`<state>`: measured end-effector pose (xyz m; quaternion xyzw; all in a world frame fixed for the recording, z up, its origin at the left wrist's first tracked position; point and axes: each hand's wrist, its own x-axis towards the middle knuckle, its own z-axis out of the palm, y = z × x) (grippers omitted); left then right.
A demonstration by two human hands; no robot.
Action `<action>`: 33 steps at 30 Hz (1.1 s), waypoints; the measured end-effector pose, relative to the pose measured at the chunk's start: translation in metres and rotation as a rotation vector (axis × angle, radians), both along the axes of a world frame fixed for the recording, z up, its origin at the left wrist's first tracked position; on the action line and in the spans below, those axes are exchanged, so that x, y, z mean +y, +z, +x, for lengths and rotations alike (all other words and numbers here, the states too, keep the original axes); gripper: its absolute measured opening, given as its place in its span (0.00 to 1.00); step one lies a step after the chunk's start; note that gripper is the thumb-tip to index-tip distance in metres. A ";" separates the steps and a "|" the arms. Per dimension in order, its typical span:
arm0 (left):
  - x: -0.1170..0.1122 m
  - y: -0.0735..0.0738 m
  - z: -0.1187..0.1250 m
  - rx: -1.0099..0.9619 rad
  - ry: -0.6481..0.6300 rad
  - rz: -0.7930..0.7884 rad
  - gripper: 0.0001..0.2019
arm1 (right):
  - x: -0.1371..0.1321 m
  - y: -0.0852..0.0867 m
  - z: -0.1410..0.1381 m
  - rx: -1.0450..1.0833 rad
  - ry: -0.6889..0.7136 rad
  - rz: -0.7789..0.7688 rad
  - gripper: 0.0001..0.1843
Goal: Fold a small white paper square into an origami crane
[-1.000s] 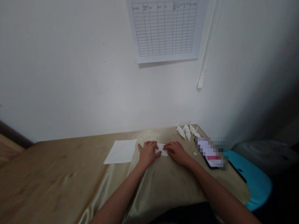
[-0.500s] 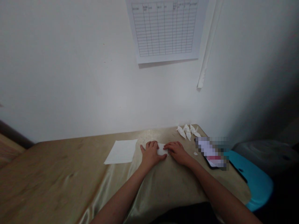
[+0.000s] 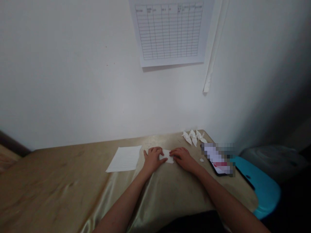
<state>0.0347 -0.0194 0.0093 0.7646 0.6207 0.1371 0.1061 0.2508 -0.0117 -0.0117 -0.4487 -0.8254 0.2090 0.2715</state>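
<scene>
A small white folded paper piece (image 3: 168, 155) lies on the tan cloth-covered table (image 3: 60, 181) between my hands. My left hand (image 3: 152, 160) rests on its left side with the fingers curled and the thumb pressing its lower edge. My right hand (image 3: 182, 158) lies on its right side, fingers bent and pressing down on the paper. Much of the piece is hidden under the fingers.
A lined white sheet (image 3: 124, 158) lies left of my hands. Several small folded paper shapes (image 3: 193, 137) sit at the table's far right corner. A phone (image 3: 217, 160) and a tiny paper scrap (image 3: 201, 160) lie to the right; a blue stool (image 3: 259, 187) stands beyond. A gridded chart (image 3: 168, 30) hangs on the wall.
My left thumb slid right along the paper's lower edge and has drawn back a little. The view shifted slightly; my right hand stays on the paper.
</scene>
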 end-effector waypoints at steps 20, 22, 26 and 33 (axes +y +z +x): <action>0.009 -0.006 -0.011 -0.069 -0.039 -0.007 0.25 | -0.002 -0.002 -0.005 -0.043 -0.184 0.021 0.20; 0.008 -0.005 -0.010 -0.090 -0.031 -0.001 0.25 | -0.001 -0.004 -0.005 -0.014 -0.209 0.029 0.22; 0.006 -0.003 -0.008 -0.123 -0.029 0.026 0.25 | 0.001 -0.009 -0.005 0.059 -0.235 0.043 0.20; 0.005 -0.002 -0.004 -0.131 -0.045 0.061 0.24 | 0.003 -0.011 -0.007 0.115 -0.209 0.056 0.07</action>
